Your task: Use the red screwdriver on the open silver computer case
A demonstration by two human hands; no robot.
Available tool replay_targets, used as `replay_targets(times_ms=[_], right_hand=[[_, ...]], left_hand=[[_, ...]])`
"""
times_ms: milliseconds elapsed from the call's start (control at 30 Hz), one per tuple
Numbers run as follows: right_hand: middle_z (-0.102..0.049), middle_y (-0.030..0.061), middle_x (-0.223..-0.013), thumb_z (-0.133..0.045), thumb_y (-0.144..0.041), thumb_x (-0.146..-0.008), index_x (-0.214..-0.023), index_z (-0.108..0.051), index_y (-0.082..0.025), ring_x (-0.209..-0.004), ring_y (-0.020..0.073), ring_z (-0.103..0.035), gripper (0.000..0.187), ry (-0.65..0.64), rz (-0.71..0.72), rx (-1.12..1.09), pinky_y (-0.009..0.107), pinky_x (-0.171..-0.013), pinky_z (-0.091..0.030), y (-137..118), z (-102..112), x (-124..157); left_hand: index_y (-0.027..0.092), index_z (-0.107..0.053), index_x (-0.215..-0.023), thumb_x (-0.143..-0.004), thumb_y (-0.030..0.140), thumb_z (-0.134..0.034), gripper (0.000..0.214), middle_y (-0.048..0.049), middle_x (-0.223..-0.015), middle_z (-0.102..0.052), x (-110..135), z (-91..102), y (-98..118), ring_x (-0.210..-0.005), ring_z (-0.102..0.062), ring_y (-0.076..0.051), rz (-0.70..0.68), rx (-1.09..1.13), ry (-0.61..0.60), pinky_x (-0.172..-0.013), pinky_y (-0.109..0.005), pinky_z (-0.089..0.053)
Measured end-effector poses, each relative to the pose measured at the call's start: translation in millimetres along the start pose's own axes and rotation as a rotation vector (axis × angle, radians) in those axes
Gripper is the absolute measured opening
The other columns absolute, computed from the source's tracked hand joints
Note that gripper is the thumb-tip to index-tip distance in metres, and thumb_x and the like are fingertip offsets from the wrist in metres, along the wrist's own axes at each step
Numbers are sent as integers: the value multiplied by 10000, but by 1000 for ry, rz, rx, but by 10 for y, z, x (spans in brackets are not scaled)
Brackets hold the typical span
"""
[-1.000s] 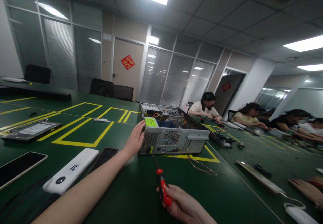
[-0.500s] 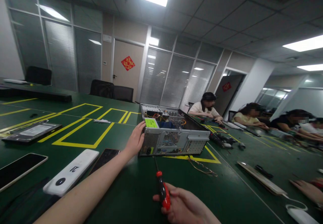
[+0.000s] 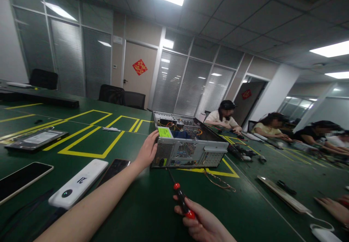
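Note:
An open computer case [image 3: 191, 154] lies on the green table, its rear panel facing me and cables showing inside. My left hand [image 3: 148, 149] grips its near left corner, beside a power supply with a yellow-green label [image 3: 164, 132]; some fingertips are hidden behind the case. Below the case, my right hand [image 3: 197, 218] is closed around the black and red handle of a screwdriver [image 3: 181, 198]. The screwdriver's shaft slants up and left, its tip close to the bottom edge of the rear panel. Whether the tip touches the panel I cannot tell.
On the left lie a hard drive [image 3: 38, 138], a phone [image 3: 23, 180], a white device marked 21 [image 3: 80, 180] and a dark phone [image 3: 113, 171]. Glasses [image 3: 219, 182] and a pale flat bar [image 3: 283, 194] lie to the right. Several people sit along the right side.
My right hand has shifted slightly right, tilting the screwdriver's handle further right. My left hand stays on the case. The whole view has moved a little.

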State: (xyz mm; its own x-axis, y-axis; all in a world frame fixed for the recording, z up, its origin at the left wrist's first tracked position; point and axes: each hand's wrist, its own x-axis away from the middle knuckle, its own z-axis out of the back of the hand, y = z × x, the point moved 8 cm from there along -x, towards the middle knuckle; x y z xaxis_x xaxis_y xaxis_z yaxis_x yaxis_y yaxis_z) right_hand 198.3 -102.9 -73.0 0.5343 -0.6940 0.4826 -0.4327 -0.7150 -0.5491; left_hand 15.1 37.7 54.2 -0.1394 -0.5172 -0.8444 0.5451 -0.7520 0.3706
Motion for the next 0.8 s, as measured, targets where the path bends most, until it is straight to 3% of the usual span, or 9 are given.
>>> replay_targets(times_ms=[67, 167, 233, 300, 400, 467, 567, 667, 800], right_hand=[[-651, 34, -814, -621, -356, -779, -1061, -568, -190, -394, 3, -393, 332, -69, -7, 18, 116, -368, -205, 4, -77, 25], [-657, 65, -978, -641, -275, -742, -1219, -450, -277, -605, 99, -595, 513, -123, -24, 97, 158, -469, -328, 41, -167, 63], [-647, 84, -1032, -652, -215, -727, -1323, -315, -321, -745, 149, -641, 693, -129, -24, 152, 187, -543, -373, 66, -195, 73], [-652, 84, -993, -666, -223, -732, -1356, -258, -318, -752, 153, -648, 751, -106, -11, 190, 191, -555, -373, 76, -182, 60], [-635, 21, -788, -716, -262, -702, -1264, -411, -233, -605, 96, -601, 640, -40, 57, 178, 167, -503, -333, 33, -119, 21], [-586, -14, -683, -747, -272, -668, -1086, -538, -151, -553, 68, -552, 482, 24, 109, 157, 159, -485, -326, -13, -66, 6], [-609, 5, -761, -761, -259, -640, -878, -570, -139, -588, 77, -567, 328, 95, 143, 168, 166, -489, -350, -50, -20, 9], [-630, 20, -829, -741, -231, -657, -902, -553, -161, -473, 24, -488, 316, 87, 102, 210, 137, -418, -261, -27, -29, 13], [-595, -13, -722, -667, -338, -737, -1043, -533, -184, -382, -2, -360, 367, 28, 47, 212, 135, -384, -143, 5, -70, 13]], left_hand=[[200, -286, -1352, -927, 248, -289, 427, -111, -1415, -340, -1, 3, 5, -1331, -307, -205, 2, -1, -3, -1104, -450, -274], [196, -289, -1350, -927, 247, -290, 426, -112, -1413, -343, -4, 14, 15, -1332, -305, -206, 5, -3, -3, -1104, -451, -272], [190, -293, -1348, -927, 246, -289, 425, -114, -1412, -346, -5, 17, 17, -1332, -305, -204, 8, -6, -6, -1104, -445, -273], [185, -295, -1347, -926, 244, -288, 425, -115, -1412, -347, -6, 16, 16, -1330, -308, -202, 7, -9, -8, -1104, -437, -275], [185, -292, -1350, -924, 240, -290, 430, -115, -1412, -349, -7, 16, 14, -1328, -312, -200, -4, -11, 0, -1105, -436, -272], [183, -291, -1349, -922, 238, -294, 430, -116, -1410, -353, -6, 16, 11, -1327, -313, -198, -10, -12, 6, -1105, -433, -271], [182, -291, -1348, -922, 237, -295, 429, -116, -1411, -350, -5, 13, 9, -1329, -309, -198, -11, -14, 4, -1105, -432, -271], [190, -286, -1351, -922, 238, -295, 432, -114, -1413, -347, -4, 15, 13, -1330, -308, -202, -9, -16, 1, -1104, -437, -273], [195, -286, -1351, -922, 242, -297, 433, -114, -1415, -342, -3, 16, 11, -1328, -312, -206, -3, -11, -2, -1101, -446, -275]])
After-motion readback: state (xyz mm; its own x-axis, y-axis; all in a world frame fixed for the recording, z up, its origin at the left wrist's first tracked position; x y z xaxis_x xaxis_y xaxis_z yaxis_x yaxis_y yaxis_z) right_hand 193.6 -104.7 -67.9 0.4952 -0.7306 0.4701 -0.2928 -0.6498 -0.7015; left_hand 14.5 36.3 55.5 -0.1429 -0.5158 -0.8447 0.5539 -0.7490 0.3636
